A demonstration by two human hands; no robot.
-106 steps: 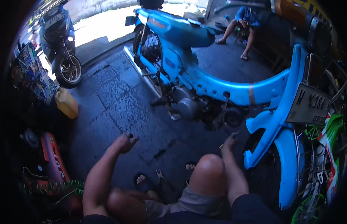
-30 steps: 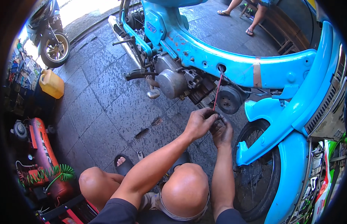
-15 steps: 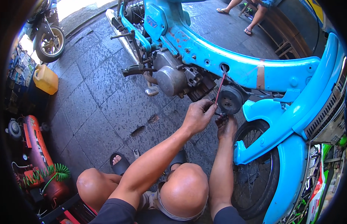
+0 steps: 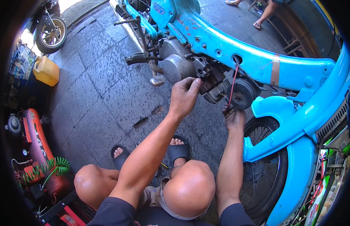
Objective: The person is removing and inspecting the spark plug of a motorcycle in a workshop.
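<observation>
A thin red wire (image 4: 233,84) runs down from a hole in the light blue motorbike frame (image 4: 254,67), past a round black part (image 4: 242,94). My right hand (image 4: 236,119) is below that part, its fingers pinched at the wire's lower end. To the left, my left hand (image 4: 183,97) is raised in front of the grey engine (image 4: 178,67), thumb and forefinger pressed together. Whatever lies between those fingertips, if anything, is too small to make out.
The front wheel (image 4: 263,165) and blue fender (image 4: 295,184) stand close to my right forearm. At the left are a red air compressor (image 4: 38,132) with a green coiled hose (image 4: 56,165) and a yellow jerrycan (image 4: 46,71). Another person's leg (image 4: 266,16) shows at the back.
My left hand has let go of the red wire and moved left and up toward the engine. My right hand stays at the wire's lower end. The view has shifted slightly.
</observation>
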